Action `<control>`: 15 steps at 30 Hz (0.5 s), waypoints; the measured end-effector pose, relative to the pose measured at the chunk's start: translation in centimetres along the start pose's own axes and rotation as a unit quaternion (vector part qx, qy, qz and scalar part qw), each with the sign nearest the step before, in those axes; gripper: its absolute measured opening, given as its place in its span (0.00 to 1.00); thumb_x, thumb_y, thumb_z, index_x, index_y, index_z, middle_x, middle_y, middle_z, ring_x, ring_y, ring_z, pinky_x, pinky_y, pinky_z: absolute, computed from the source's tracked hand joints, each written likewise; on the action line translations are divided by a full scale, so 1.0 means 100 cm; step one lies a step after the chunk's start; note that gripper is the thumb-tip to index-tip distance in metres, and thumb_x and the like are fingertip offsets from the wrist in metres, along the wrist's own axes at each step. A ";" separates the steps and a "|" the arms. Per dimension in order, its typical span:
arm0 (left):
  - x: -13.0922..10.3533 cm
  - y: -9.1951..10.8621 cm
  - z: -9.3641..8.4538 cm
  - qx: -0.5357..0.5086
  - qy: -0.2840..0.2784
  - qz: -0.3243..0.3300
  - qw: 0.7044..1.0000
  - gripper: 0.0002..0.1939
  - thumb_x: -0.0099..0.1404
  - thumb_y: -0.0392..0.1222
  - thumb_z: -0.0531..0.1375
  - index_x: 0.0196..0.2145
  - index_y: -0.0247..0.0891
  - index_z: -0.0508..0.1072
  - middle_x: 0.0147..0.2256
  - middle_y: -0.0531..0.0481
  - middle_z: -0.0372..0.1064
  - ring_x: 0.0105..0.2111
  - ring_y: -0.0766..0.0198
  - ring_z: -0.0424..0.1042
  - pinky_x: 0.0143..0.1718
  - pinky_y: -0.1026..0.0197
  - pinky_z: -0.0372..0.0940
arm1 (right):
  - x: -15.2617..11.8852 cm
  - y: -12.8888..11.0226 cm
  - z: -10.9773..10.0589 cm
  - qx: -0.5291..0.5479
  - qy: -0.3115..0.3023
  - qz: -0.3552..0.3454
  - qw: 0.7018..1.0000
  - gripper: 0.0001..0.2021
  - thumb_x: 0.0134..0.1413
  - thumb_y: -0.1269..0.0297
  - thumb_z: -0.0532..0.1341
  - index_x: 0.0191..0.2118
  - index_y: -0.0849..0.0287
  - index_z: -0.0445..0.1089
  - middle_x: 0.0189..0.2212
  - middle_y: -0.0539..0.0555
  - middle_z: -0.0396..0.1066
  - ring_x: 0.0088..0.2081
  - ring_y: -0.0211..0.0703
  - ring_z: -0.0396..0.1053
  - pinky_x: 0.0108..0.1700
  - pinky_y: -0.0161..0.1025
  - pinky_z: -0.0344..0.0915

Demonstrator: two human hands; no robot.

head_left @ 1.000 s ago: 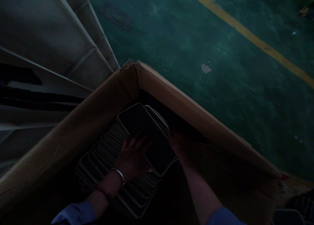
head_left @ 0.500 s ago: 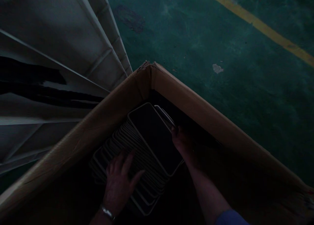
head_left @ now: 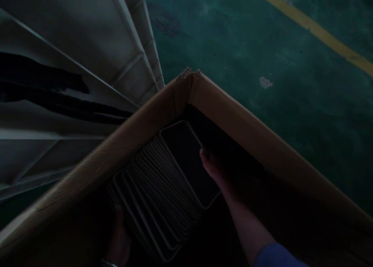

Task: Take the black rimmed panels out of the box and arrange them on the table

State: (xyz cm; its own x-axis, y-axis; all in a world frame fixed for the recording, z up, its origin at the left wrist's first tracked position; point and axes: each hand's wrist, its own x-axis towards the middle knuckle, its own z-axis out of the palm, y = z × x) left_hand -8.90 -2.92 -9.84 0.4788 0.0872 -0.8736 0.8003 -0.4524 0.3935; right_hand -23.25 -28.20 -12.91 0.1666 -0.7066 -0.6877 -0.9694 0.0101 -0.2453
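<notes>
Underexposed frame: cardboard box [head_left: 233, 119] interior nearly black, hands' edges lost in shadow, green floor [head_left: 221, 45] dim with faint soft sheen, fine detail smeared.

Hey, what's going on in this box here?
A person has both hands down in a cardboard box, at a fanned row of dark, flat, pale-edged pieces. The right hand grips the edge at the far end, and the left hand is by the near end; its fingers are too dark to make out.
</notes>
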 end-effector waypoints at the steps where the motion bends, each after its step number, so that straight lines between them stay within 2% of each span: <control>1: 0.001 0.000 0.001 -0.017 0.006 -0.003 1.000 0.36 0.56 0.67 0.47 0.59 0.51 0.50 0.61 0.53 0.46 0.61 0.56 0.45 0.62 0.49 0.41 | 0.001 0.001 0.001 0.005 0.002 -0.006 1.000 0.28 0.59 0.46 0.40 0.51 0.62 0.62 0.47 0.63 0.67 0.50 0.49 0.64 0.50 0.40 0.57; 5: 0.006 -0.001 -0.001 -0.051 0.006 0.031 0.998 0.33 0.58 0.62 0.50 0.57 0.46 0.54 0.59 0.50 0.52 0.59 0.58 0.49 0.60 0.53 0.48 | 0.007 0.003 0.006 0.019 -0.009 -0.044 0.999 0.27 0.60 0.49 0.39 0.54 0.62 0.60 0.52 0.62 0.63 0.55 0.48 0.58 0.55 0.40 0.52; 7: 0.006 -0.003 -0.001 -0.039 -0.001 0.027 0.999 0.33 0.58 0.63 0.49 0.57 0.44 0.54 0.58 0.48 0.53 0.58 0.57 0.52 0.59 0.53 0.51 | 0.009 0.003 0.010 0.020 -0.015 -0.064 0.998 0.26 0.61 0.51 0.39 0.53 0.63 0.61 0.53 0.61 0.63 0.56 0.46 0.57 0.55 0.39 0.51; 15: -0.006 -0.006 0.003 -0.005 0.029 0.018 0.999 0.38 0.55 0.69 0.45 0.58 0.46 0.52 0.59 0.50 0.51 0.59 0.56 0.50 0.60 0.51 0.50 | -0.003 -0.001 0.028 0.026 -0.043 -0.091 0.995 0.25 0.61 0.51 0.39 0.48 0.58 0.66 0.46 0.57 0.69 0.52 0.42 0.62 0.50 0.34 0.57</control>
State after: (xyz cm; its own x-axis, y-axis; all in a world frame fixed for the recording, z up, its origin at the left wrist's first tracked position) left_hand -9.78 -2.94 -9.63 0.5276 0.1227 -0.8406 0.7857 -0.4466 0.4280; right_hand -22.73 -26.00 -14.62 0.3556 -0.6365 -0.6844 -0.9114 -0.0738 -0.4049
